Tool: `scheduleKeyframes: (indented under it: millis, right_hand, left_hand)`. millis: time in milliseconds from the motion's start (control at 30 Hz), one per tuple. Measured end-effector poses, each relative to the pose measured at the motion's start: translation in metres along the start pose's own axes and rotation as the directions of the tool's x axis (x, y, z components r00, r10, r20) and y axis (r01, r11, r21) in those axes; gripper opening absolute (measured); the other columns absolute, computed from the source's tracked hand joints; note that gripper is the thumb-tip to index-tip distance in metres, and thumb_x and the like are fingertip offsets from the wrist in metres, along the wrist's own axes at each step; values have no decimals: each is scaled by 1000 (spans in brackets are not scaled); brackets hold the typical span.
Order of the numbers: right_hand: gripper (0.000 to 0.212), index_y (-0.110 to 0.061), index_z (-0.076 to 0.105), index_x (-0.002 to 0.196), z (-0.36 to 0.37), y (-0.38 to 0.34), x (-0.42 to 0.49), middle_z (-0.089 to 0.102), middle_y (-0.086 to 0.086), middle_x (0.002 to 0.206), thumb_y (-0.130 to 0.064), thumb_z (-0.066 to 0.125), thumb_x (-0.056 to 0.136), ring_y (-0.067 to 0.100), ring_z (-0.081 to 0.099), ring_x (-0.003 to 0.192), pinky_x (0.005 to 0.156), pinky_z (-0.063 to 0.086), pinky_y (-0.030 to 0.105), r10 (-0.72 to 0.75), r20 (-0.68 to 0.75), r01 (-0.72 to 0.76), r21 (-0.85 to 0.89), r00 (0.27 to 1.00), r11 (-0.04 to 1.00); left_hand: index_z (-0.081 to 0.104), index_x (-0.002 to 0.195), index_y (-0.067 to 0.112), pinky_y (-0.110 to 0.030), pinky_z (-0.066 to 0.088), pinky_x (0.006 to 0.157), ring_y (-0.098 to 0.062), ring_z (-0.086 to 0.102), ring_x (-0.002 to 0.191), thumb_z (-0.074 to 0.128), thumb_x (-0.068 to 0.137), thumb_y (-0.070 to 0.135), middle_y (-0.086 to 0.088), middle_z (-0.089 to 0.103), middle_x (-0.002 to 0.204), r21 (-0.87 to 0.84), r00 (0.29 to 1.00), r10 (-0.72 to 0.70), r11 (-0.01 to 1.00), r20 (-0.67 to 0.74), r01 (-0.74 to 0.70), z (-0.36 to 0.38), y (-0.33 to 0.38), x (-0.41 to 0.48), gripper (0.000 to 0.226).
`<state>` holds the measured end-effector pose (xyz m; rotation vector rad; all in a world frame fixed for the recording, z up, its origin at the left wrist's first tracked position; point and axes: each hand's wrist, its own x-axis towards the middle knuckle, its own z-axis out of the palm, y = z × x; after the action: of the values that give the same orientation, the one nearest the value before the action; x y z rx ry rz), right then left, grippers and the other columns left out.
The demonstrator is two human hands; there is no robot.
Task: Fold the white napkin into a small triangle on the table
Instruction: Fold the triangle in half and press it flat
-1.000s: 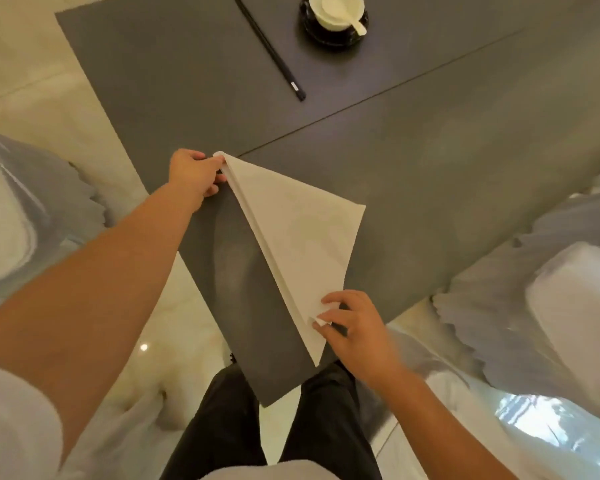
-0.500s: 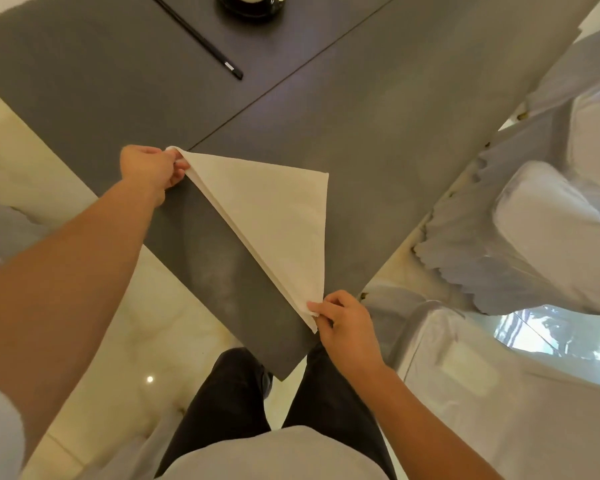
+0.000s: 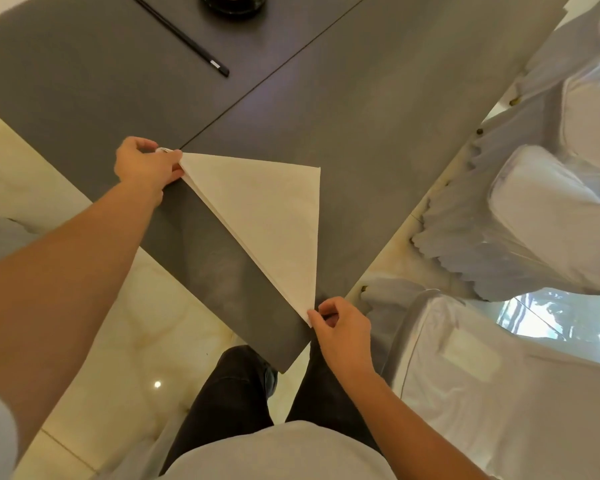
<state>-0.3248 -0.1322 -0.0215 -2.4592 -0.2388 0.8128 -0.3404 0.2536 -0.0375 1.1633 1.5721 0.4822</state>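
Observation:
The white napkin lies flat on the dark grey table, folded into a triangle with its long edge running from upper left to lower right. My left hand pinches the napkin's far left corner. My right hand pinches the near corner, close to the table's front corner. The third corner points right and lies free on the table.
A pair of black chopsticks lies at the back of the table beside a dark saucer. White covered chairs stand along the table's right edge. My legs are at the table's near corner.
The view has shifted and turned slightly. Both hands keep their corners of the napkin, which now looks pulled flatter and straighter along its long edge.

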Motion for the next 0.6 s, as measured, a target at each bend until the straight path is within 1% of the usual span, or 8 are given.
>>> scheduleKeyframes:
  millis: [33, 100, 167, 267, 333, 433, 533, 600]
  right_hand:
    - [11, -27, 64, 93, 1, -2, 3, 62, -14, 82, -36, 70, 90, 2, 61, 73, 70, 46, 9, 48, -5, -48, 32, 999, 998]
    - [15, -26, 66, 94, 4, -4, 9, 61, -14, 81, -40, 69, 90, 3, 61, 74, 70, 47, 13, 95, -1, -95, 34, 995, 995]
    - [18, -24, 69, 96, 6, -5, 13, 63, -13, 81, -41, 68, 90, 4, 61, 72, 67, 45, 12, 104, 6, -105, 10, 995, 994]
    - [15, -22, 73, 98, 7, -5, 15, 60, -15, 74, -34, 67, 92, 4, 61, 67, 62, 43, 10, 107, 36, -106, -32, 994, 994]
    - [12, -23, 73, 96, 4, -7, 15, 60, -15, 73, -33, 67, 92, 3, 60, 65, 59, 39, 8, 93, 33, -91, -57, 995, 994]
    - [9, -31, 71, 83, -4, -9, 13, 60, -18, 69, -34, 68, 91, 4, 60, 62, 57, 36, 7, 73, 5, -72, -84, 997, 994]
    - [27, -35, 63, 62, -8, -5, 12, 62, -19, 63, -27, 73, 86, 9, 64, 61, 58, 45, 12, 131, 0, -131, 11, 991, 991]
    - [30, -35, 63, 59, -7, -2, 12, 64, -16, 64, -24, 75, 84, 10, 65, 63, 60, 49, 15, 179, 20, -179, 50, 984, 983]
  left_hand:
    - [59, 102, 27, -21, 60, 58, -22, 70, 94, 82, 82, 14, -6, 63, 118, 20, 1000, 7, 1000, -6, -7, 1, 0, -1, 33]
    - [61, 101, 28, -20, 60, 57, -22, 70, 94, 82, 81, 14, -6, 63, 119, 31, 1000, 6, 999, -6, -6, 2, 0, 0, 32]
    - [64, 99, 27, -22, 61, 57, -22, 71, 92, 81, 81, 11, -8, 65, 117, 0, 1000, -22, 1000, -4, 22, 3, 0, 1, 30]
    - [64, 103, 21, -25, 62, 57, -19, 75, 84, 79, 82, 5, -8, 70, 106, -68, 996, -88, 994, 16, 89, 0, 3, 5, 30]
    - [63, 100, 17, -27, 62, 57, -18, 77, 77, 77, 83, 4, -10, 72, 100, -108, 993, -114, 987, 25, 116, -2, 6, 6, 25]
    - [64, 95, 13, -27, 62, 57, -18, 77, 73, 77, 84, 5, -11, 73, 96, -119, 992, -124, 985, 7, 124, -3, 7, 6, 19]
    - [65, 99, 11, -28, 63, 60, -18, 76, 77, 78, 83, 6, -10, 73, 98, -119, 990, -142, 983, -1, 141, -3, 7, 5, 21]
    - [66, 100, 13, -26, 62, 60, -18, 74, 83, 80, 83, 10, -8, 71, 101, -81, 989, -144, 987, -16, 142, -3, 7, 5, 22]
